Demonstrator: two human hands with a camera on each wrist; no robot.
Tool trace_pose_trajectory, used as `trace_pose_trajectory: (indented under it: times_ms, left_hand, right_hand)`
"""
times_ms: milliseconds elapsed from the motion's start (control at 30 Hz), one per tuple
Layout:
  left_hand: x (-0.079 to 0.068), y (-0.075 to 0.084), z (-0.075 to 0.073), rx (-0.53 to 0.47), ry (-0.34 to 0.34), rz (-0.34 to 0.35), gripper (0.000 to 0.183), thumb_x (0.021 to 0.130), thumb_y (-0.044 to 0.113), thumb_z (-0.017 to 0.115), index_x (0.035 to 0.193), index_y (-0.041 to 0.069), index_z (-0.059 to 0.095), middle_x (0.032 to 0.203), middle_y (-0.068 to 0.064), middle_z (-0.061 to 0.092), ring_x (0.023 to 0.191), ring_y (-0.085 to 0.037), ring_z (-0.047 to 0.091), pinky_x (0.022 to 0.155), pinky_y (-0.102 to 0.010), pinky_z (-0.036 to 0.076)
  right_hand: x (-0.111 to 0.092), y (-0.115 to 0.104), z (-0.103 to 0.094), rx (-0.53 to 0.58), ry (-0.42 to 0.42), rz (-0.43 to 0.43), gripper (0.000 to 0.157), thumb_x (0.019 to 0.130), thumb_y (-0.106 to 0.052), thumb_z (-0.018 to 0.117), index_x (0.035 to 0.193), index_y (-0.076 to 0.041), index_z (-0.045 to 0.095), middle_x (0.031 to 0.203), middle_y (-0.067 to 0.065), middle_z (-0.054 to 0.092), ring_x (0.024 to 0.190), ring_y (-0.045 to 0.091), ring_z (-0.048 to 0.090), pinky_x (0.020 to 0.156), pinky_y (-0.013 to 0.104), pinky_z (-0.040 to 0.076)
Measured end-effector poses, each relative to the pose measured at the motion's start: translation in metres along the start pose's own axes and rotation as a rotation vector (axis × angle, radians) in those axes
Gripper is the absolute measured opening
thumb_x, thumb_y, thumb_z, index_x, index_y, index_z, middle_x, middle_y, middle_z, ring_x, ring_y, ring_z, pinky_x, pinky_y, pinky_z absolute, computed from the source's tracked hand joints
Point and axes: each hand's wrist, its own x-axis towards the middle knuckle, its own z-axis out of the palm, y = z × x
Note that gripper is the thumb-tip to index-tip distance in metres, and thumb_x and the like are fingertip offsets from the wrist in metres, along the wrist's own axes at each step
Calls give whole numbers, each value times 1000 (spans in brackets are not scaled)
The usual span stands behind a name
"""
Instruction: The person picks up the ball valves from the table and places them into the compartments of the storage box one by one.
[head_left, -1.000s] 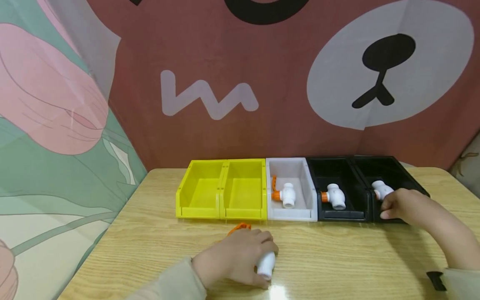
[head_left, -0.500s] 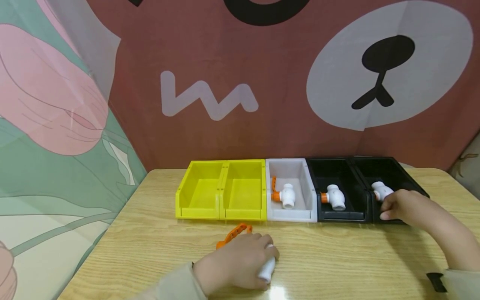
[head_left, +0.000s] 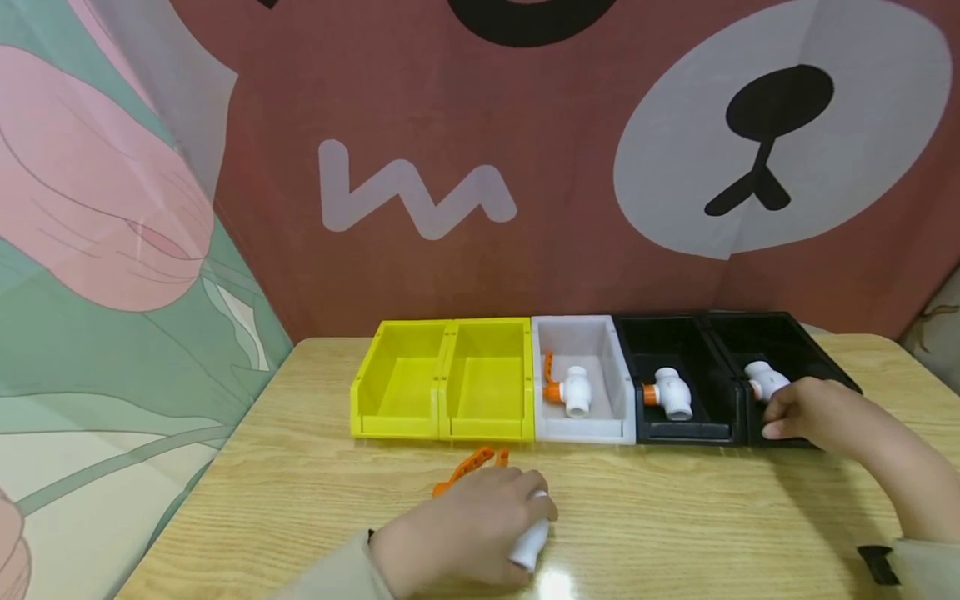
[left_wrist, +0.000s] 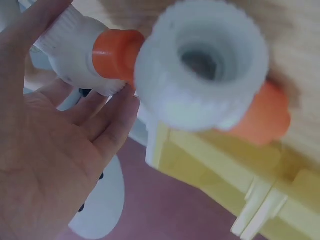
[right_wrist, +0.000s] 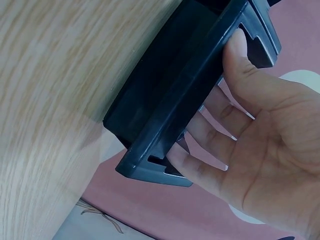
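My left hand (head_left: 476,518) grips a white ball valve (head_left: 530,546) low over the table, palm down. In the left wrist view, that valve's orange fitting (left_wrist: 114,54) shows beside the fingertips. A second white valve (left_wrist: 165,97) with orange parts looms close to the camera. In the head view, orange handles (head_left: 467,468) stick out behind the left hand, which hides the rest. My right hand (head_left: 813,412) grips the front edge of the rightmost black bin (right_wrist: 170,100), fingers over the rim. Inside that bin lies a white valve (head_left: 765,381), partly covered by the hand.
Left of that bin stand another black bin (head_left: 727,427) and a light grey bin (head_left: 585,429), each with one orange-handled white valve. Two yellow bins (head_left: 397,423) finish the row at the left. A printed cloth (head_left: 420,283) hangs behind the wooden table (head_left: 675,517).
My left hand has shifted slightly toward me, and the valve in it has tilted. More of the orange handles shows behind the hand. The right hand stays at the black bin.
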Motion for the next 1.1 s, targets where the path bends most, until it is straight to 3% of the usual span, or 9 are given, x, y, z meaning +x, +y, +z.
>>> trace_pose_trajectory:
  times_ms: [333,567,1100]
  left_hand:
    - [-6,-7,-33,-8,6,-52,57,76,45,83,123,19,62,121,1,58,105,-12,57,95,-29,48]
    - [-13,-15,-48,-36,26,-121,61,73,43,88,123,19,63,120,2,59,105,-14,59,94,-32,49]
    - [-16,-54,-40,-16,183,-103,61,75,40,88,125,17,62,133,-6,55,117,-23,57,97,-37,49]
  right_hand:
    - [-2,-2,-4,23,-28,9,11,84,-18,77,84,-9,70,81,-2,63,71,16,47,63,35,41]
    - [-2,-3,-4,26,-22,7,11,84,-17,77,84,-9,70,80,-2,63,70,16,47,63,35,41]
    - [-1,0,-2,16,-22,6,11,84,-18,77,83,-10,70,78,-3,61,70,17,46,63,35,41]
